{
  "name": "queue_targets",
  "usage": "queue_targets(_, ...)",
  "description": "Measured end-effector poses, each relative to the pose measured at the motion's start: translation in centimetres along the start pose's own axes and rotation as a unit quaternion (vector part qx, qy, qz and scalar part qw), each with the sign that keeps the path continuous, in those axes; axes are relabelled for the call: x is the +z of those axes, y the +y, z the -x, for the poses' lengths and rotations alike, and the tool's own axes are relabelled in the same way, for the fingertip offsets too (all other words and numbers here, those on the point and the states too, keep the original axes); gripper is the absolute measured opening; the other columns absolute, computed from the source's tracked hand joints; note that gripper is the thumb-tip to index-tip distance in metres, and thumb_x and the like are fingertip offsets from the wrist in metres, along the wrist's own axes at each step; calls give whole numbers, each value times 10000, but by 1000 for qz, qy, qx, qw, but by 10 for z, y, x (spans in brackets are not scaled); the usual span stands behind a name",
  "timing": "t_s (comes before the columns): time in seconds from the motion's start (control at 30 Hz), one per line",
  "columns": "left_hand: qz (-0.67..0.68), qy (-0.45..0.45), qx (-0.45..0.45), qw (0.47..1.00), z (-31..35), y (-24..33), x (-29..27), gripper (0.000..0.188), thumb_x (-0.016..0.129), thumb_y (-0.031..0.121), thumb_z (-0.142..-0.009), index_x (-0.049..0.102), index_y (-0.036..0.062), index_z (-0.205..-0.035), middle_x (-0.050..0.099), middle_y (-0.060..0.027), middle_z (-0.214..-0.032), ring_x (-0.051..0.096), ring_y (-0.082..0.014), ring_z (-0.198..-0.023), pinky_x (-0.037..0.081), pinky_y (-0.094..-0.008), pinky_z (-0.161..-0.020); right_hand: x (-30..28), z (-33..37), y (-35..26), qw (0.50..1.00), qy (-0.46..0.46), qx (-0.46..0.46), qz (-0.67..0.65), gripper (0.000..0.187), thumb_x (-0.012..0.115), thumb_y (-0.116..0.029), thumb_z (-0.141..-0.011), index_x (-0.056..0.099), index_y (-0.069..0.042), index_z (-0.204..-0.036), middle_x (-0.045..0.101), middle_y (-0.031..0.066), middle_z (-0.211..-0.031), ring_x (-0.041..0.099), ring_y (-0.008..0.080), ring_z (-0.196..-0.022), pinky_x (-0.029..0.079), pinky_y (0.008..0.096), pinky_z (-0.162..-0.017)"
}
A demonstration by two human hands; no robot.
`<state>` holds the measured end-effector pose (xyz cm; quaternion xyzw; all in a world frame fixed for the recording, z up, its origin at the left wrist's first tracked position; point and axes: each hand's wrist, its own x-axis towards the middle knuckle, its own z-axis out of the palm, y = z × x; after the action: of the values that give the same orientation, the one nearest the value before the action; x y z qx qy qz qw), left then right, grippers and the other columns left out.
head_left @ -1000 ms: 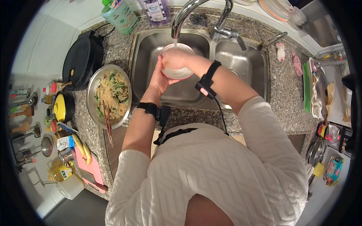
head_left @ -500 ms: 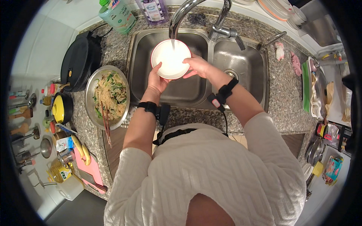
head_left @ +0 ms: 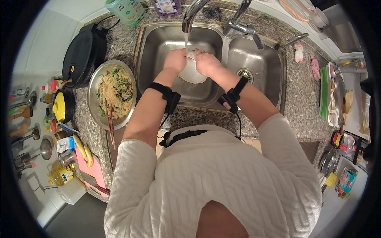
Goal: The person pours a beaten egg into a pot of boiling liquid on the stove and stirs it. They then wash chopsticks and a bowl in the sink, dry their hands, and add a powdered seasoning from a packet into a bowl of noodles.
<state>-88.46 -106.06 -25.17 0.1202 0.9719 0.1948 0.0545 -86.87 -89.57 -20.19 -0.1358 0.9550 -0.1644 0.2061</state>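
The bowl [head_left: 193, 74] was held in the closed left hand [head_left: 175, 60] and right hand [head_left: 207, 64], though running water [head_left: 186, 40] could have slickened it enough to slip into the sink [head_left: 154, 77].

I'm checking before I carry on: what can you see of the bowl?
The bowl is rounded and whitish, perhaps ceramic, with a thin red line at its rim. It is tilted over the left basin, below the faucet, whose stream falls toward its far side. The left hand and right hand grip it near the rim, hiding part of it.
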Motion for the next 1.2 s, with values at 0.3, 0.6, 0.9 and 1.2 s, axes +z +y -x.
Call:
queue_targets(0.3, 104, -88, -204, 969, 6, -22, -25, 411, 562, 267, -980, 558, -48, -1244, 689, -213, -1049, 701, -340, -914, 556, -455, -725, 8, -9, 24, 946, 49, 11, -319, 529, 459, -11, -894, 433, -63, -1420, 619, 250, -1227, 676, 367, -1047, 594, 455, -801)
queue_targets(0.6, 679, 76, -306, 663, 52, 28, 14, 381, 546, 104, -972, 487, 53, -1345, 638, -113, -1175, 667, -233, -930, 552, -402, -769, 71, -20, -13, 409, -39, 172, -895, 322, 621, -37, -913, 518, 44, -1207, 603, 188, -1211, 652, 293, -967, 572, 427, -889)
queue_targets(0.9, 488, 120, -261, 824, 58, 4, -18, 556, 405, -66, -870, 378, 34, -1417, 564, -216, -1288, 643, -348, -1093, 581, -381, -775, 30, -47, 7, 919, 8, 150, -364, 468, 628, -470, -931, 739, -15, -950, 745, 148, -949, 723, 220, -803, 551, 352, -575)
queue_targets(1.2, 2, -6, -211, 978, 35, 25, -52, 476, 542, 31, -840, 469, -16, -1308, 646, -269, -1166, 644, -407, -1081, 540, -468, -878, -14, -33, -15, 950, 165, -214, 160, 269, 526, -127, -872, 646, -42, -1097, 724, 181, -897, 723, 327, -839, 582, 437, -696)
